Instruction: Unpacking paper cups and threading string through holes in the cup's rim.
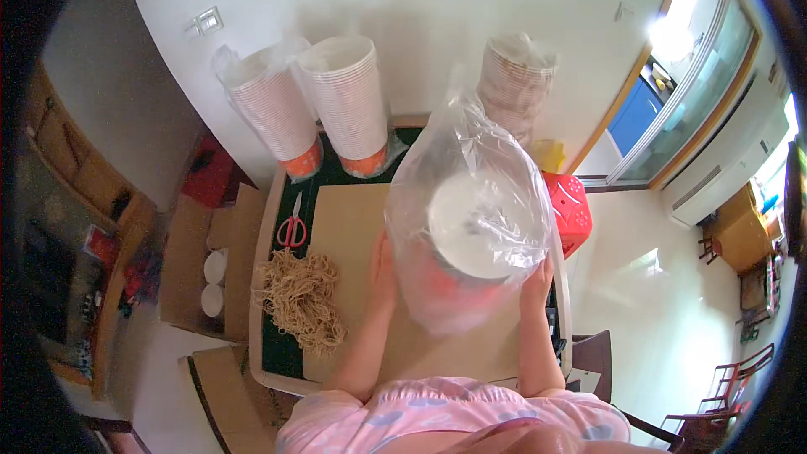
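Between my two hands stands a clear plastic bag (pixel 420 160) with white and orange-red paper tubs inside, and a white round end (pixel 477 223) of them faces up. The bag's loose top sticks up beyond the tubs. My left hand (pixel 383 269) presses on the bag's left side, and my right hand (pixel 538 282) holds its right side; most of the fingers are hidden behind the plastic. Left of my left forearm lies a heap of tan twine (pixel 303 301). Scissors with red handles (pixel 292 229) rest just beyond the twine.
Tall bagged stacks of white paper tubs (pixel 349 101) stand along the wall, with another stack (pixel 514 84) at the back right. A red plastic stool or basket (pixel 572 212) is by the table's right edge. Left of the table is an open cardboard box (pixel 192 277). A tan board (pixel 353 219) covers the tabletop.
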{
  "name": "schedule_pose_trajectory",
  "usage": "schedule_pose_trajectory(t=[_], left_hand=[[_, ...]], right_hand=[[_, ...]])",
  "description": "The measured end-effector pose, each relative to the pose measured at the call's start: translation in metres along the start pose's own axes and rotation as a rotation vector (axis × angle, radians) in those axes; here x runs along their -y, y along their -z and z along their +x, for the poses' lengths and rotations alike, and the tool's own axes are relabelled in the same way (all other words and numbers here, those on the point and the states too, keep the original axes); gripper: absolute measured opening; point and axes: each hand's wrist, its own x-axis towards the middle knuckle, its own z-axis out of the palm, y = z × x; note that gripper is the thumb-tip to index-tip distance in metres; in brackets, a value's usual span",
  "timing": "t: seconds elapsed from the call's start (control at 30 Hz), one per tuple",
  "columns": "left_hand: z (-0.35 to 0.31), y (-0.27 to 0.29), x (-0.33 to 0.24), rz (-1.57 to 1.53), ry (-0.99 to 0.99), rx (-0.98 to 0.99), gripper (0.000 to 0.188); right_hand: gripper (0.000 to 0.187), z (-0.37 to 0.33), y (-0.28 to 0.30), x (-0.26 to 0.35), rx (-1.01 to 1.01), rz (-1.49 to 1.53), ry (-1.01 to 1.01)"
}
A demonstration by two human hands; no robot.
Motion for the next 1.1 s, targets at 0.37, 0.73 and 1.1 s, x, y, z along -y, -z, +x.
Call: schedule_pose_trajectory(t=[0.37,0.73,1.1], left_hand=[[-0.024,-0.046,0.073,0.171,-0.167,0.271,0.065],[0.034,0.022,0.212,0.336,-0.01,0.289,0.054],[-0.017,-0.028,0.089,-0.623,0.118,0.435,0.057]], right_hand=[[0.055,-0.043,0.039,-0.209,0.06,0.48,-0.07],[0.028,-0.013,0.029,-0.106,0.246,-0.205,-0.149],[0.047,-0.035,0.063,-0.17,0.033,-0.144,-0.115]])
